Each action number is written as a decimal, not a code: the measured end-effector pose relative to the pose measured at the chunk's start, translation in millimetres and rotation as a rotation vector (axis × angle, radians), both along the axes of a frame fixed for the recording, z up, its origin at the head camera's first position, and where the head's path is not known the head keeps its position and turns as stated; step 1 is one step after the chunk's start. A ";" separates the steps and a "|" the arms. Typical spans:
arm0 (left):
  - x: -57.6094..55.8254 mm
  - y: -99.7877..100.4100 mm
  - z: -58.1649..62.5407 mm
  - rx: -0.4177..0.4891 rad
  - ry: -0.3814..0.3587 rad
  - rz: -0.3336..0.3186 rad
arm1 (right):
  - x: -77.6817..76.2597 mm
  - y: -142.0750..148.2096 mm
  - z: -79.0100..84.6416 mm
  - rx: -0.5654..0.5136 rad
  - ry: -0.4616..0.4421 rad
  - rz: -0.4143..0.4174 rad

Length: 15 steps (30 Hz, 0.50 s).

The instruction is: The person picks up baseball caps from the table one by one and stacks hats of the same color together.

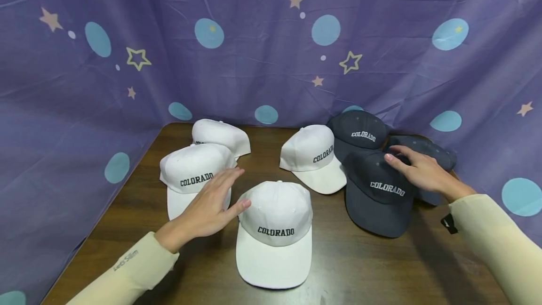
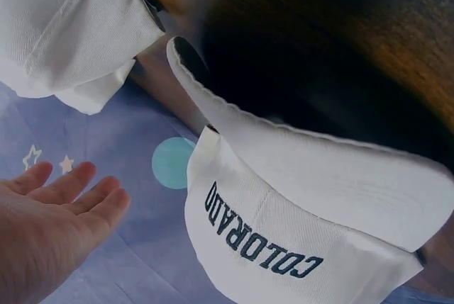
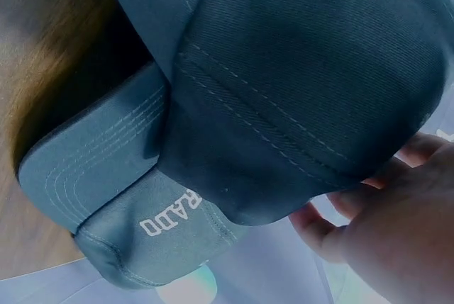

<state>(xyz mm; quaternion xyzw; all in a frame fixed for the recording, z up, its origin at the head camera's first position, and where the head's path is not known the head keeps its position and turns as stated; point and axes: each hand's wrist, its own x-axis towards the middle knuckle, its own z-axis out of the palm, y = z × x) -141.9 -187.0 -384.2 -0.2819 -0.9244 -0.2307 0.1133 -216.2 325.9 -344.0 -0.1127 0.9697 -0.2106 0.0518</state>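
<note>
My left hand (image 1: 207, 208) is held open with fingers extended between two white COLORADO caps, the left front cap (image 1: 190, 173) and the centre front cap (image 1: 275, 229). Its thumb overlaps the centre cap's left side in the head view. In the left wrist view the hand (image 2: 57, 233) shows apart from the cap (image 2: 277, 226), palm up. My right hand (image 1: 423, 171) reaches over the crown of a dark COLORADO cap (image 1: 381, 196), its thumb and fingers spread. In the right wrist view its fingers (image 3: 355, 201) lie at the edge of the crown (image 3: 305, 105).
Two more dark caps (image 1: 357, 131) sit behind the front one, at the table's back right. A white cap (image 1: 313, 154) leans close beside them, and another white cap (image 1: 220, 135) stands at the back left. Behind the wooden table (image 1: 338, 267) hangs a purple patterned curtain (image 1: 262, 69).
</note>
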 end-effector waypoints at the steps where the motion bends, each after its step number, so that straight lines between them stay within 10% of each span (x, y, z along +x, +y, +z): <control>1: 0.0 0.2 0.1 0.000 -0.003 -0.001 | -0.6 -0.3 -0.5 0.005 0.004 -0.002; 15: -0.8 0.6 0.5 -0.008 -0.007 0.002 | -2.0 2.7 5.0 -0.051 -0.036 -0.080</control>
